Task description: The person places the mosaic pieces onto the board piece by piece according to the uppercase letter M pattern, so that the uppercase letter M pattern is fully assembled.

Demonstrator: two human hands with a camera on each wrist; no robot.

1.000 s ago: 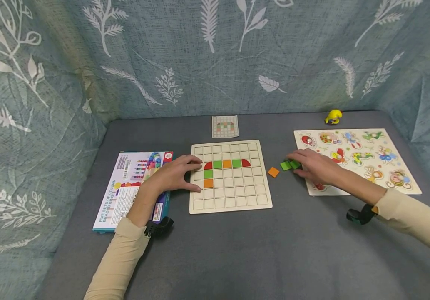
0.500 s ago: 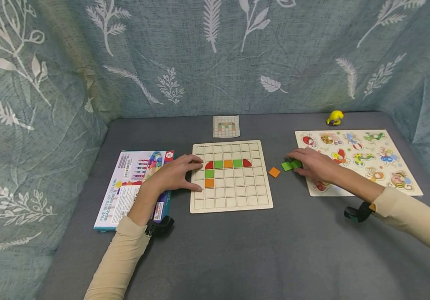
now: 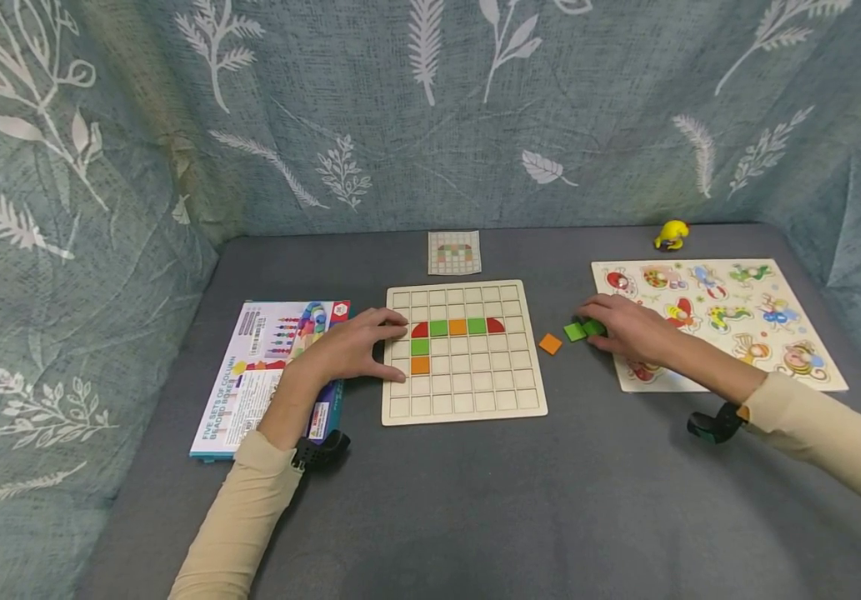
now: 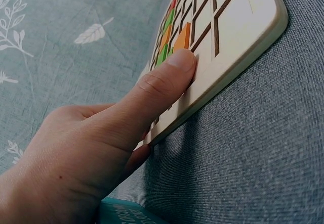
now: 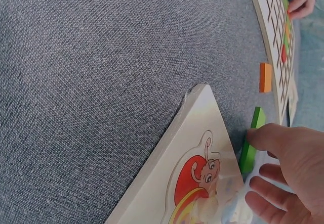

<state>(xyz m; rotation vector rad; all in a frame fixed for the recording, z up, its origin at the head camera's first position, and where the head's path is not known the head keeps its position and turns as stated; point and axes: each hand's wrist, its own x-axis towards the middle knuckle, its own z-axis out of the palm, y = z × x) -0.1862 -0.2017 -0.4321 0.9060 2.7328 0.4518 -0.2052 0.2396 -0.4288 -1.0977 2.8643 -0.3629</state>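
My left hand rests at the left edge of the wooden grid board. In the left wrist view its thumb lies on the board's border, beside an orange square tile. Red rounded tiles, green square tiles and orange ones fill a row and part of a column. Right of the board, my right hand pinches a green square tile with thumb and fingers, partly hiding it. Another green square tile lies against it. A loose orange square tile is nearby.
A small pattern card lies behind the board. At right is an insect puzzle board, partly under the right forearm, with a yellow toy behind it. A beaded-box package lies at left, under the left forearm.
Both hands hold nearly the same places; the right hand's fingers stay at the green tiles. The whole view has shifted very slightly.
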